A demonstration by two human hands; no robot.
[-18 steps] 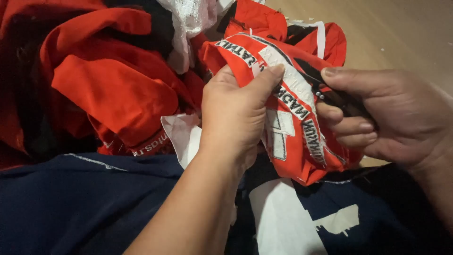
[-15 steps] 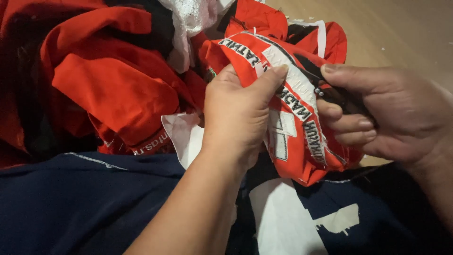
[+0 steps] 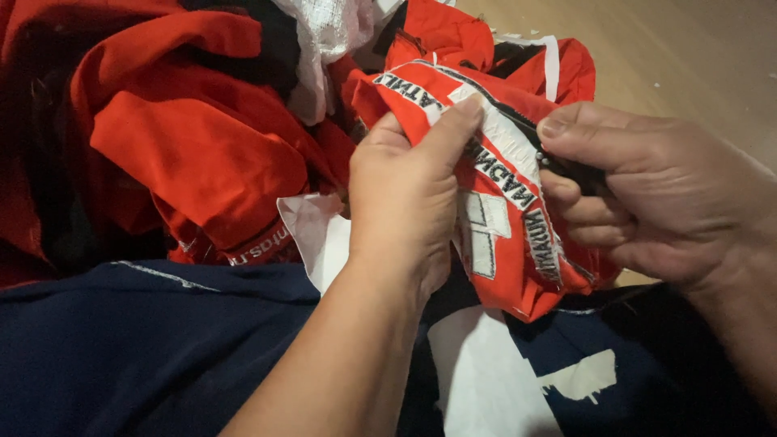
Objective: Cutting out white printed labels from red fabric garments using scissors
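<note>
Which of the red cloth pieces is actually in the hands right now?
The red piece with white embroidered patches, pinched by the left hand and met by the right hand, which holds a small dark tool. The plain red pile lies untouched at left.

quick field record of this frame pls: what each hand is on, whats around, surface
left hand: left hand grips the red garment piece, thumb pressed on its white band
right hand: right hand pinches a small dark tool against the same piece; kind of tool unclear
pile: heap of red fabric to the left, with white cloth on top
foreground: navy fabric with white patches
surface: wooden floor at upper right
</note>
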